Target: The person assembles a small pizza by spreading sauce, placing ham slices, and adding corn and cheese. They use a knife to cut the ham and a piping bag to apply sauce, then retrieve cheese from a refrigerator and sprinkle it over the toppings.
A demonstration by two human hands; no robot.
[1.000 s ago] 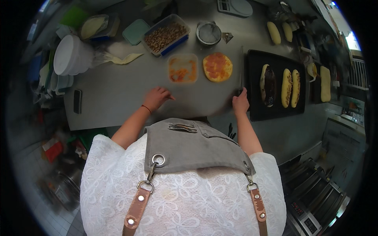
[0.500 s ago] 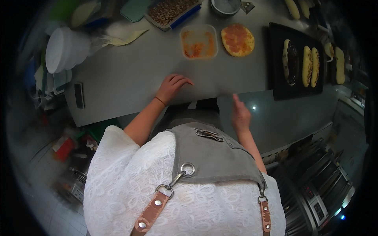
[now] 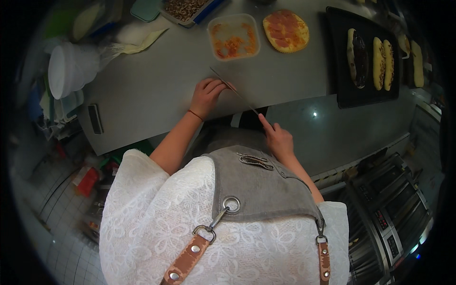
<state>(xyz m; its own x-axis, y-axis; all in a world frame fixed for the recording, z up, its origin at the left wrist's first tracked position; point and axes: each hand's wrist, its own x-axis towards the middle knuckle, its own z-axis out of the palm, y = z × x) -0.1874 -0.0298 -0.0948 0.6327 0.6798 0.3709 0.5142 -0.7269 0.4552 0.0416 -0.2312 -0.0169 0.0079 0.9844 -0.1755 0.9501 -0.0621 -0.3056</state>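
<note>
In my right hand [image 3: 279, 140], low by the table's front edge, is a long thin knife [image 3: 244, 101], forefinger stretched along its handle. Its blade slants up and left across to my left hand [image 3: 206, 99]. The fingers of my left hand are bent and close together, their tips at the blade; whether they pinch it or something under it is hidden. Beyond the hands lie a clear plastic tub [image 3: 233, 37] with orange shreds in it and a round flat bread [image 3: 286, 31] topped with pinkish slices.
To the right, a black tray [image 3: 340, 90] carries long breads, one dark-coated. A phone-like dark slab [image 3: 95, 119] lies at the left, near white tubs [image 3: 71, 70]. A piping bag [image 3: 140, 43] and a box of brown nut-like pieces [image 3: 185, 9] are farther back.
My right hand has moved left, and the knife, a blur before, now shows plainly against the left hand's fingers. The view has shifted, so the table things sit higher.
</note>
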